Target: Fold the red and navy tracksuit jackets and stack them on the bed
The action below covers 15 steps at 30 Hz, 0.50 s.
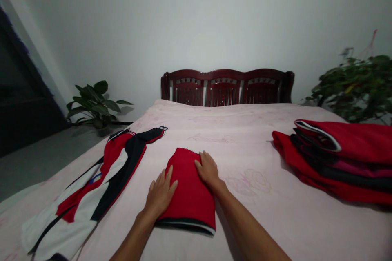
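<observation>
A folded red garment [191,189] with a dark and white trimmed edge lies flat on the pink bed sheet [245,220], between my two arms. My left hand [161,193] rests on its left edge with the fingers spread. On its upper right corner lies my right hand [208,168], fingers stretched out and touching the cloth. Left of my hands a red, white and navy jacket [119,171] is laid out lengthwise, one sleeve reaching toward the middle. At the right a stack of folded red and dark clothes [343,159] sits on the sheet.
Beyond the sheet's far edge stands a dark red carved wooden bench back [226,85] against the pale wall. A leafy potted plant [94,104] is on the floor at the left. Another bushy plant [358,85] stands behind the clothes stack. A dark doorway [21,85] is at far left.
</observation>
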### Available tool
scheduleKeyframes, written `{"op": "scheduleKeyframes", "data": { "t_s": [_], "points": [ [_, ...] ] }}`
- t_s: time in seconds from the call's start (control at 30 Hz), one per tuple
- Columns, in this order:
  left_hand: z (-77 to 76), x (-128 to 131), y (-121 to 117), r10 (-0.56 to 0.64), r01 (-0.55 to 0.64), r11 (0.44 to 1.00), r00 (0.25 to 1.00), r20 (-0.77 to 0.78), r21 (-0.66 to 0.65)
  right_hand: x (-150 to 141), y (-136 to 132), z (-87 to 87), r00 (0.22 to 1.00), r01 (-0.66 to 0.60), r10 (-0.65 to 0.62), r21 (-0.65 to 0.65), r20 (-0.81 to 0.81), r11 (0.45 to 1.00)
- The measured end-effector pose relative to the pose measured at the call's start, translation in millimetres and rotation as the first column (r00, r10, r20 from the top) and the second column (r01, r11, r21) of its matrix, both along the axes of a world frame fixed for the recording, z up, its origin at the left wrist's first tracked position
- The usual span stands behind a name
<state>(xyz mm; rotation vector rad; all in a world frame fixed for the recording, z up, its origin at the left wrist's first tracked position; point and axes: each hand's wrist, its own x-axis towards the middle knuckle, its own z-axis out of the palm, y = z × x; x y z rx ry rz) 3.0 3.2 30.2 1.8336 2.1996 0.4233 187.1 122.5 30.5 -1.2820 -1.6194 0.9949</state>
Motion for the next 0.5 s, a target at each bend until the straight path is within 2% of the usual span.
{"op": "scheduleKeyframes", "data": {
  "t_s": [0.07, 0.13, 0.17, 0.2, 0.23, 0.3, 0.33, 0.37, 0.5],
  "points": [
    [-5.4, -4.0, -0.2, 0.001, -0.003, 1.000, 0.998, 0.059, 0.025, 9.9, -8.9, -2.4, 0.985, 0.132, -0.139, -0.078, -0.101, 0.988],
    [-11.2, -8.0, 0.4, -0.004, -0.005, 0.998, 0.993, 0.122, 0.070, 18.3, -25.2, -3.5, 0.962, 0.170, -0.197, -0.147, -0.191, 0.974],
    [-13.7, -9.9, 0.8, -0.009, -0.006, 0.995, 0.988, 0.155, 0.098, 21.0, -35.1, -3.0, 0.948, 0.113, -0.168, -0.207, -0.272, 0.972],
    [-15.5, -11.6, 1.2, -0.016, -0.009, 0.992, 0.981, 0.191, 0.127, 22.6, -45.1, -1.6, 0.916, -0.003, -0.113, -0.288, -0.385, 0.958],
    [-16.6, -13.1, 1.5, -0.023, -0.013, 0.988, 0.972, 0.233, 0.155, 23.1, -54.6, 0.5, 0.853, -0.166, -0.056, -0.371, -0.520, 0.914],
    [-16.7, -15.3, 1.2, -0.036, -0.035, 0.979, 0.940, 0.339, 0.201, 21.1, -69.5, 6.0, 0.654, -0.500, -0.021, -0.453, -0.756, 0.738],
    [-15.9, -16.0, 0.7, -0.038, -0.051, 0.976, 0.917, 0.398, 0.212, 18.8, -74.4, 8.5, 0.573, -0.599, -0.047, -0.457, -0.818, 0.658],
    [-14.6, -16.3, 0.0, -0.035, -0.072, 0.974, 0.890, 0.454, 0.217, 16.0, -77.7, 10.3, 0.535, -0.633, -0.080, -0.462, -0.841, 0.621],
    [-9.6, -15.6, -4.3, -0.012, -0.175, 0.957, 0.773, 0.634, 0.231, 5.1, -81.5, 9.9, 0.502, -0.544, -0.233, -0.513, -0.833, 0.664]
  ]
}}
